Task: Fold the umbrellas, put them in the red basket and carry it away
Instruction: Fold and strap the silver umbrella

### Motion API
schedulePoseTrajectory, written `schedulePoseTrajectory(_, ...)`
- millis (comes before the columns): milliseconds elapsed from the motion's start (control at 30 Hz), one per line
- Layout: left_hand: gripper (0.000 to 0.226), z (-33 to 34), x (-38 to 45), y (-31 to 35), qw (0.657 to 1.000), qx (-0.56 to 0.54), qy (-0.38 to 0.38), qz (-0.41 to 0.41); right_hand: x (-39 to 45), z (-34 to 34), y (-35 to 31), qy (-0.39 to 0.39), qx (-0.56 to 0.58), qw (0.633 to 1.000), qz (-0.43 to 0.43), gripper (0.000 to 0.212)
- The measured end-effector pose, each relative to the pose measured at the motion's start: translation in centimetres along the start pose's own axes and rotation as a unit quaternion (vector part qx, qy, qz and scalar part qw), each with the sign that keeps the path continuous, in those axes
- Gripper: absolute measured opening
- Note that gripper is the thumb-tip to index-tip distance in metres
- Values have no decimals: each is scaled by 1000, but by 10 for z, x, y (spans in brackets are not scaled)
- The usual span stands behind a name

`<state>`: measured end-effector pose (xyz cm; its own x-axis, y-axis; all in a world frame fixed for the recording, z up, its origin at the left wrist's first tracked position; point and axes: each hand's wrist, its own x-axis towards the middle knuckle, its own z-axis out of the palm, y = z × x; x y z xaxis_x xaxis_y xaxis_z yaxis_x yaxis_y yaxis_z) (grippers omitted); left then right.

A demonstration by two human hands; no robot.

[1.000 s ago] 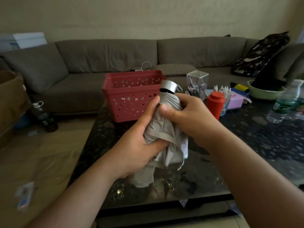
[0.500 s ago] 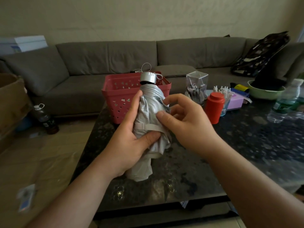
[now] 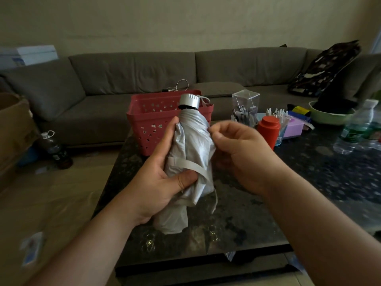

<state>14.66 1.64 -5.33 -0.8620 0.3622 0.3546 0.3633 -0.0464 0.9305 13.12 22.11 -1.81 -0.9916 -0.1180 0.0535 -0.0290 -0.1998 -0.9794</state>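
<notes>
My left hand [image 3: 165, 182] grips the grey umbrella [image 3: 190, 153] upright above the dark table [image 3: 309, 182], thumb across its strap. My right hand [image 3: 243, 157], at three o'clock, pinches its fabric. The red basket [image 3: 152, 120] stands at twelve o'clock.

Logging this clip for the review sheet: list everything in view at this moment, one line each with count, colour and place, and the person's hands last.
umbrella: 1, silver-grey, upright over the table, strap loose
red basket: 1, red, on the table behind the umbrella
table: 1, dark speckled, centre
clear box: 1, transparent, right of the basket
red canister: 1, red, right of the hands
purple box: 1, lilac, behind the canister
green bowl: 1, pale green, table's far right
water bottle: 1, clear, right edge
sofa: 1, grey-brown, behind the table
dark bottle: 1, on the floor, left
cardboard box: 1, brown, far left
left hand: grips the umbrella's fabric
right hand: beside the umbrella, fingers curled; contact unclear
</notes>
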Motion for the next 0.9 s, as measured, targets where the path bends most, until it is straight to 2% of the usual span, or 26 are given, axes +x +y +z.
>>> schedulePoseTrajectory(67, 99, -1, 1, 1, 1000, -13, -1, -1, -2, 2, -1, 36, -41, 992, -110, 23)
schedulePoseTrajectory(133, 100, -1, 2, 2, 1000, -21, -10, 1, -3, 3, -1, 33, -41, 989, -141, 31)
schedulePoseTrajectory(233, 100, 1, 3, 2, 1000, -19, -18, 4, -7, 4, -4, 17, -105, 985, -139, 33)
schedulePoseTrajectory(400, 104, -7, 4, -2, 1000, -8, -16, 8, -14, -4, -14, -56, -190, 976, -90, 18)
schedulePoseTrajectory(667, 102, -11, 3, -4, 999, 15, -36, 16, -8, -14, -14, -34, -356, 923, -145, 10)
schedulePoseTrajectory(733, 102, -13, 4, -4, 999, 2, -39, 6, -7, -20, -13, -52, -328, 934, -133, 13)
schedulePoseTrajectory(833, 109, -17, 4, -2, 997, -20, -70, -12, -7, -19, -7, -111, -158, 980, -55, 23)
schedulePoseTrajectory(900, 111, -17, 4, 0, 996, -25, -78, -26, -6, -18, -3, -137, -96, 986, -25, 20)
